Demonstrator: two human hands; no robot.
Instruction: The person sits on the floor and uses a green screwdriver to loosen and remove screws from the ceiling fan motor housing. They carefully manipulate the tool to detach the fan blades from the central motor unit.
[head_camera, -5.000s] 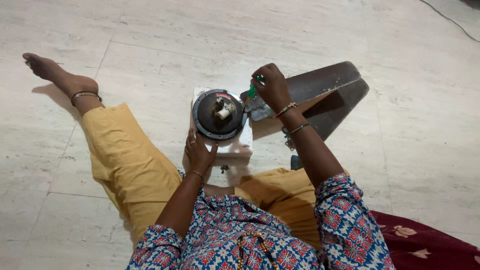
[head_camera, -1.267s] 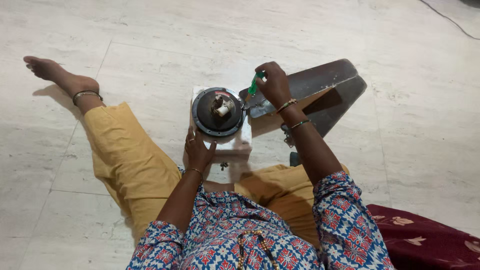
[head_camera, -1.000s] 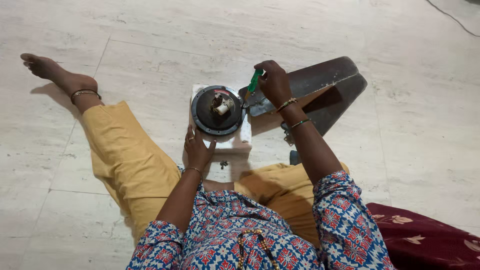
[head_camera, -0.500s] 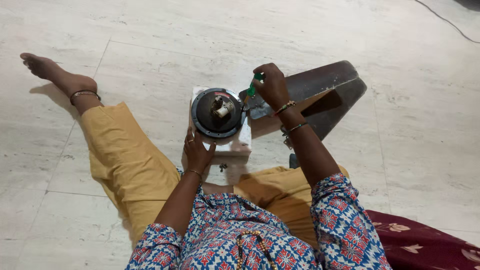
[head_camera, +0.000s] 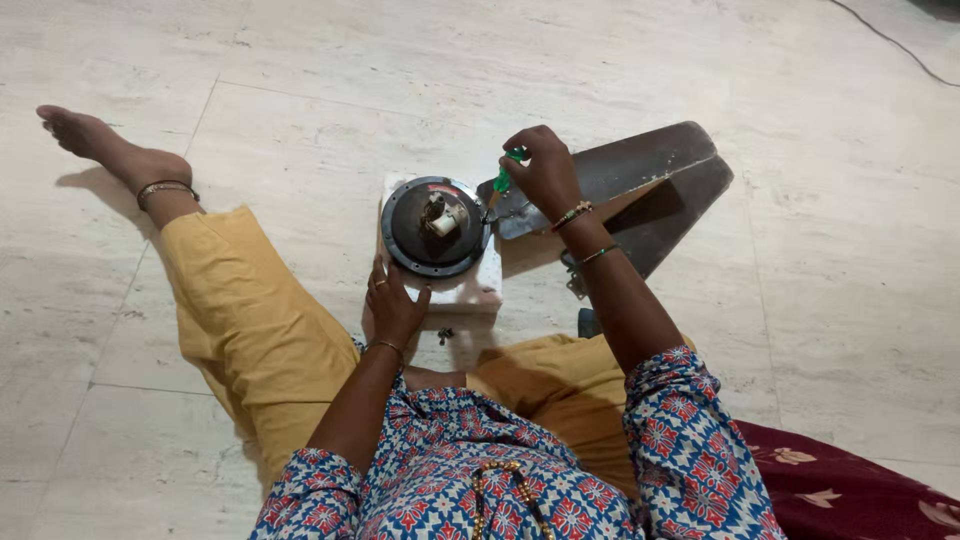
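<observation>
A round dark fan motor housing (head_camera: 420, 238) with a white part at its centre rests on a white block (head_camera: 470, 292) on the floor between my legs. My right hand (head_camera: 546, 174) is closed around a green-handled screwdriver (head_camera: 508, 172), its tip at the housing's right rim. My left hand (head_camera: 395, 303) lies flat against the near side of the block and the housing's lower edge, steadying them.
Dark brown fan blades (head_camera: 640, 190) lie on the marble floor (head_camera: 300, 90) just right of the motor. A small dark screw (head_camera: 445, 334) sits in front of the block. My left leg (head_camera: 230, 290) stretches out to the left. A maroon cloth (head_camera: 860, 490) lies at lower right.
My right hand has shifted slightly with the screwdriver at the housing's right rim, its handle changing angle. My left hand and the motor have stayed put.
</observation>
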